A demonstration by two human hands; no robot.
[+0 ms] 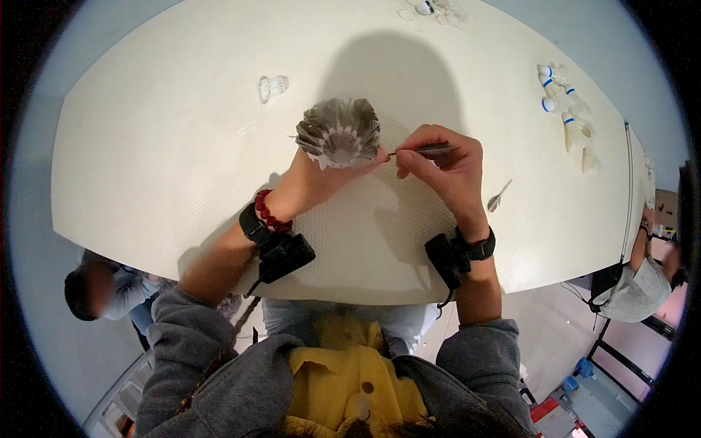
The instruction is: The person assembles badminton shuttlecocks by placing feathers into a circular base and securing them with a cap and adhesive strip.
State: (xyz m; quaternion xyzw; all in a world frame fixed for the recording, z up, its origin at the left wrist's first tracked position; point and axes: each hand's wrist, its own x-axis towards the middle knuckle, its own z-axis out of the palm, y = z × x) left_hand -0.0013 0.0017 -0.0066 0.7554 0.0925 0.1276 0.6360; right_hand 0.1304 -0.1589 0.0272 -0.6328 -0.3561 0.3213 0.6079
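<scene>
While the left hand (pixel 314 182) grips the shuttlecock (pixel 340 131) above mid-table, the right hand (pixel 445 168) pinches tweezers (pixel 423 150) at its right edge. Excess pull risks tearing a feather; a loose grip lets the shuttlecock rotate.

A workshop-like room: a large white tabletop (pixel 146 168) strewn with shuttlecocks (pixel 562 98) and loose feathers (pixel 499 196), other seated people (pixel 635 281) working close by.

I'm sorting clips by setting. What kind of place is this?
Probably a workshop or workroom: a large white table, shuttlecocks laid out on it, and other people close by.
</scene>
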